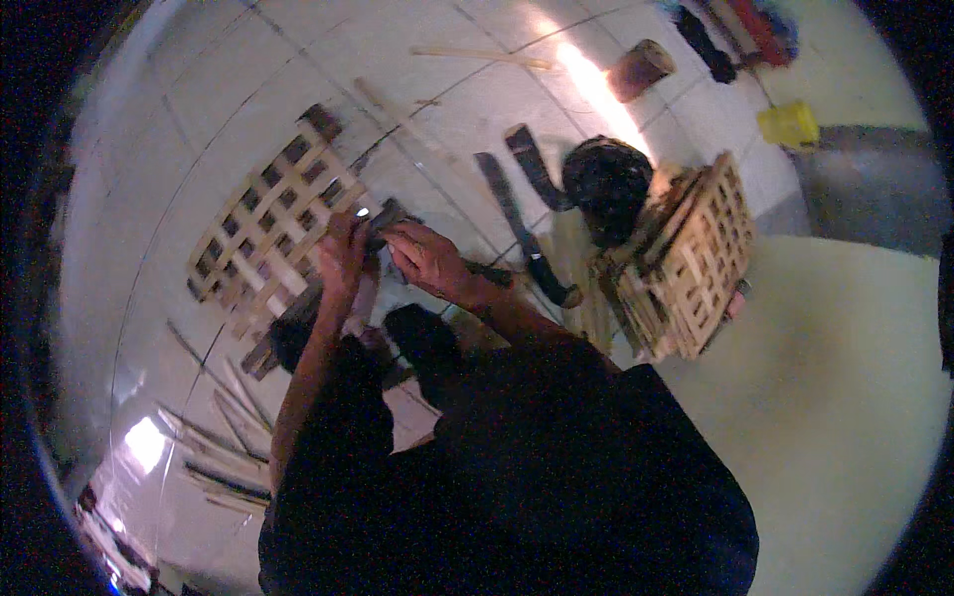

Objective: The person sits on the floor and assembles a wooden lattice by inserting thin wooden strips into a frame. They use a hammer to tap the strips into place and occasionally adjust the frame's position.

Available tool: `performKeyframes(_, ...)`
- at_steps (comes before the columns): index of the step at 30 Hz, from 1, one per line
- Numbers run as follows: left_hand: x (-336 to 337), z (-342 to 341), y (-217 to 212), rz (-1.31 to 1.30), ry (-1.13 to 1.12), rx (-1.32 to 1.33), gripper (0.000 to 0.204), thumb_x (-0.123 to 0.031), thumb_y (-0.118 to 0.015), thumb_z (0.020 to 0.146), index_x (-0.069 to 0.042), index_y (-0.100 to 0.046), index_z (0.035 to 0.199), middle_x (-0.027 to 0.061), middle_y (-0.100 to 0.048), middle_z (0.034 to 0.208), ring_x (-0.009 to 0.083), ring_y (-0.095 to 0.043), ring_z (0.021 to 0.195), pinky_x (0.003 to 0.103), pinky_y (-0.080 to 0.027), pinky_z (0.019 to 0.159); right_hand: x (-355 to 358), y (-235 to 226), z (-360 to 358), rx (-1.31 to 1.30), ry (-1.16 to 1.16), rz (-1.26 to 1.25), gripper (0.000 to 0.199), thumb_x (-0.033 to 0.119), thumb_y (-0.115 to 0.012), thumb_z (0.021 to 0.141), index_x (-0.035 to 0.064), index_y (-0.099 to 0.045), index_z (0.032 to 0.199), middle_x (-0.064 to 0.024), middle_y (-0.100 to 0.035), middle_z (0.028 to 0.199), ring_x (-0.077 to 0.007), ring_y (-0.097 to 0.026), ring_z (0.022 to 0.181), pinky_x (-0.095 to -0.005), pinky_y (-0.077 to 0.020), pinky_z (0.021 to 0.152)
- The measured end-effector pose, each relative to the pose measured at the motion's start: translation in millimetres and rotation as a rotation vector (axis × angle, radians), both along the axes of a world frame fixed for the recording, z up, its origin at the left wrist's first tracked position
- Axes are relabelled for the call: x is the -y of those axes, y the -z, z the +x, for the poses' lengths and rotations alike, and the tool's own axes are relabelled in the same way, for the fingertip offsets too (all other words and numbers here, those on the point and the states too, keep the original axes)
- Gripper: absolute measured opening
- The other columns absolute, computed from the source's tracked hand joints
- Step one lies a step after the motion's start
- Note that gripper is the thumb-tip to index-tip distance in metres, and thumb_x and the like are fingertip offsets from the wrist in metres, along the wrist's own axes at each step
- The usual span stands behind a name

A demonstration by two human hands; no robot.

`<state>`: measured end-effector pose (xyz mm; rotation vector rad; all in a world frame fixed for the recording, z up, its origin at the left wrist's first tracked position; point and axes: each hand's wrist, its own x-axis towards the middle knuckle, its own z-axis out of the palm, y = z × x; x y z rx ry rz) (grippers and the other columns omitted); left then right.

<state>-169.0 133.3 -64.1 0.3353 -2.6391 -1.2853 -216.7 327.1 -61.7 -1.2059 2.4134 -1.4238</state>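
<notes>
A woven lattice panel of pale flat strips (268, 223) lies on the tiled floor, left of centre, with dark wooden bars along its ends. My left hand (343, 256) is closed at the panel's right edge, its fingers bent around something. Close beside it, my right hand (427, 260) is closed too, with its fingertips against a dark grey, blocky object (386, 219). That object sits between both hands, and its kind is hard to make out. What exactly each hand grips is hidden by the fingers and blur.
Right of my hands lie a long dark blade with a handle (522, 228) and a shorter broad blade (537, 164). Beyond are a black plastic bundle (608, 184), a stack of lattice panels (701, 268), a wooden block (641, 70) and a yellow container (790, 126). Loose strips (224, 462) lie lower left.
</notes>
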Motion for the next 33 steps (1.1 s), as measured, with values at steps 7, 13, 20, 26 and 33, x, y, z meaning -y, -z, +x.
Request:
performKeyframes(7, -2.7, 3.1, 7.4, -0.137, -0.052, -0.052, 0.019, -0.008, -0.059, 0.086, -0.002, -0.06, 0.104, 0.0196, -0.06, 0.098, 0.0364, -0.059, 0.09, 0.044, -0.047, 0.078, -178.8, 19.7, -143.3, -0.325, 0.849, 0.435, 0.019, 0.004, -0.056, 0.081, 0.0052, -0.059, 0.099, -0.0137, -0.059, 0.086, -0.03, -0.06, 0.079, -0.0396, -0.05, 0.067)
performKeyframes(13, -10.1, -6.4, 25.3, -0.08, 0.01, -0.158, 0.018, -0.008, -0.059, 0.085, -0.001, -0.057, 0.101, 0.0196, -0.057, 0.099, 0.0386, -0.056, 0.095, 0.043, -0.046, 0.081, -322.6, 76.1, -204.6, -0.518, 0.895, 0.913, 0.013, 0.01, -0.057, 0.081, 0.0047, -0.058, 0.093, -0.0137, -0.06, 0.08, -0.0312, -0.059, 0.071, -0.0412, -0.0505, 0.065)
performKeyframes(20, -5.6, 6.8, -11.9, -0.112, -0.015, -0.205, 0.024, -0.016, -0.065, 0.082, -0.002, -0.057, 0.098, 0.0177, -0.055, 0.097, 0.0388, -0.055, 0.093, 0.046, -0.046, 0.078, -325.5, 106.3, -225.8, -0.67, 0.826, 0.971, 0.014, 0.017, -0.058, 0.082, 0.0042, -0.058, 0.087, -0.0138, -0.06, 0.073, -0.0326, -0.059, 0.062, -0.0431, -0.0511, 0.062)
performKeyframes(26, -17.2, -0.3, -13.8, 0.029, -0.028, -0.135, 0.022, -0.015, -0.066, 0.08, -0.004, -0.057, 0.096, 0.016, -0.053, 0.092, 0.0383, -0.054, 0.088, 0.046, -0.045, 0.075, -357.7, 108.7, -238.3, -0.811, 0.861, 0.984, 0.02, 0.024, -0.059, 0.082, 0.0038, -0.057, 0.081, -0.0138, -0.06, 0.067, -0.0338, -0.059, 0.055, -0.0447, -0.0516, 0.059)
performKeyframes(33, -22.3, -5.4, -16.2, 0.028, -0.004, -0.156, 0.019, -0.01, -0.065, 0.078, -0.003, -0.055, 0.092, 0.0156, -0.051, 0.088, 0.037, -0.053, 0.087, 0.046, -0.044, 0.074, -352.6, 58.1, -215.2, -0.622, 0.756, 1.097, 0.025, 0.026, -0.058, 0.083, 0.0007, -0.056, 0.082, -0.0181, -0.063, 0.079, -0.0375, -0.063, 0.072, -0.0484, -0.0506, 0.068)
